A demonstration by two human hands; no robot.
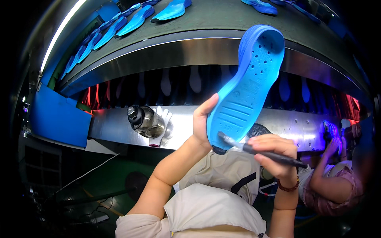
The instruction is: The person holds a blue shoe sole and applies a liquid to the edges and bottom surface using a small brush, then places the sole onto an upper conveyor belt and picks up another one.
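My left hand (201, 121) is closed round the lower left edge of a bright blue shoe sole (242, 95). The sole stands tilted, heel end up and leaning right, with its hollow inner face toward me. Small holes dot its upper part and ridges cross its lower part. In my right hand (279, 148) is a slim brush (246, 148) with a dark handle, gripped between thumb and fingers. The brush's tip is at the sole's lower end, seemingly touching its inner face. Behind the sole a dark object (258, 129) partly shows; its kind is unclear.
A steel ledge (115, 123) carries a dark clear bottle (147, 122) and a white glove (163, 123). Beyond it runs a green conveyor belt (206, 18) with several blue soles (135, 20). A blue box (59, 117) stands left. Another person's arm (325, 170) is at right.
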